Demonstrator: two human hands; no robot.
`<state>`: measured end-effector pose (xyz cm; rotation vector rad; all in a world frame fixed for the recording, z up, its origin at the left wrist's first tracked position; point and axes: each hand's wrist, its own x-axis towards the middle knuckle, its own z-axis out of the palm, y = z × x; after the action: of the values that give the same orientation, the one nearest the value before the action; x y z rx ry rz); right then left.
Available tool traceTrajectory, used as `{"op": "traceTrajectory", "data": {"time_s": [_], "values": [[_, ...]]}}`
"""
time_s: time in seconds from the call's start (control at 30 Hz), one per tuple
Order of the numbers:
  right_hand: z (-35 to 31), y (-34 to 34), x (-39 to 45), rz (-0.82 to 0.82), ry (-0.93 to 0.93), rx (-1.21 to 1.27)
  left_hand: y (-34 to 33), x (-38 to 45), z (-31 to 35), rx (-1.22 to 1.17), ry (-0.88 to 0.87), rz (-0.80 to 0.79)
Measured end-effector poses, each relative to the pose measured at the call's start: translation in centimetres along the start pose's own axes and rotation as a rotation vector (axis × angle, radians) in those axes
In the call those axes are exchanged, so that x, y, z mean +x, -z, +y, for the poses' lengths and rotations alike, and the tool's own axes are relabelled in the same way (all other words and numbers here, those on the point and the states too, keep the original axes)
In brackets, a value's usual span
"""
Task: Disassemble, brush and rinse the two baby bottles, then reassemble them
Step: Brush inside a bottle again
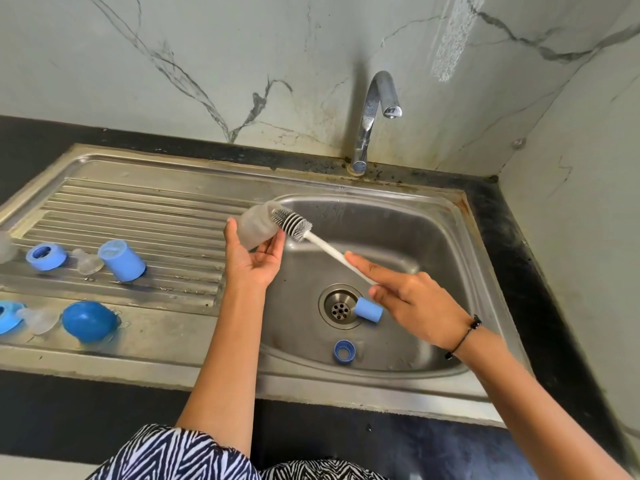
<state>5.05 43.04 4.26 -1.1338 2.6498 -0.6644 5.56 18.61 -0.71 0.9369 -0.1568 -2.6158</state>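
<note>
Near edge of the sink (pixel 363 386): a blue ring (pixel 344 351) lies in the basin, drain just past it. My right hand (pixel 412 306) pinches the brush (pixel 294 225) handle, index finger laid straight along it, the other fingers curled round; the blue handle end pokes out below my palm. My left hand (pixel 254 261) cradles the clear bottle (pixel 258 228) from below, fingers wrapped round its body, mouth tilted toward the basin. Brush head sits at the bottle mouth, mostly outside.

Step as I read it: brushing one bottle body. Next: line the head up with the mouth, push in, twist, keep the bottle steady.

Left, on the drainboard (pixel 138 202): blue collars, caps, clear teats, all loose. Tap (pixel 375 112) at the back, no water running, so rinse probably not yet done.
</note>
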Motion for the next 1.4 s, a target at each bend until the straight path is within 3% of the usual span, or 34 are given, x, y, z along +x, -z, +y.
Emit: {"op": "traceTrajectory", "data": {"time_s": [0.1,0.3,0.4,0.5,0.63,0.7,0.83,0.93,1.17,1.27,1.4], "values": [[0.1,0.0,0.3,0.000,-0.025,0.033,0.0,-0.2,0.0,0.034,-0.004,-0.006],[0.1,2.1,0.5,-0.198,-0.094,-0.062,0.3,-0.1,0.7,0.431,-0.032,-0.112],[-1.5,2.2,1.1,-0.181,-0.063,-0.197,-0.4,-0.7,-0.9,0.667,0.002,-0.211],[-2.4,1.1,1.7,-0.128,-0.077,-0.188,-1.8,-1.0,-2.7,0.541,-0.101,-0.227],[-2.8,-1.0,2.1,-0.157,-0.080,0.192,-2.7,-0.5,-3.1,0.399,-0.293,-0.165],[-2.8,-1.9,2.4,-0.158,-0.101,0.228,-2.4,-0.2,-3.1,0.367,-0.301,-0.152],[-2.0,-2.6,3.2,-0.095,-0.186,-0.035,-2.0,-0.2,-1.9,0.208,-0.137,-0.246],[-1.8,-2.6,3.2,-0.052,-0.184,-0.181,-1.6,-0.3,-1.5,0.238,-0.154,-0.237],[-2.7,-3.4,1.5,-0.075,-0.090,-0.175,-1.7,-1.7,-2.1,0.193,-0.042,-0.224],[-2.7,-3.6,1.7,-0.065,-0.102,-0.315,-1.7,-1.7,-2.6,0.357,0.024,-0.181],[-1.7,-4.0,2.4,-0.040,-0.108,-0.479,-2.0,-1.4,-2.8,0.654,-0.157,-0.133]]}}
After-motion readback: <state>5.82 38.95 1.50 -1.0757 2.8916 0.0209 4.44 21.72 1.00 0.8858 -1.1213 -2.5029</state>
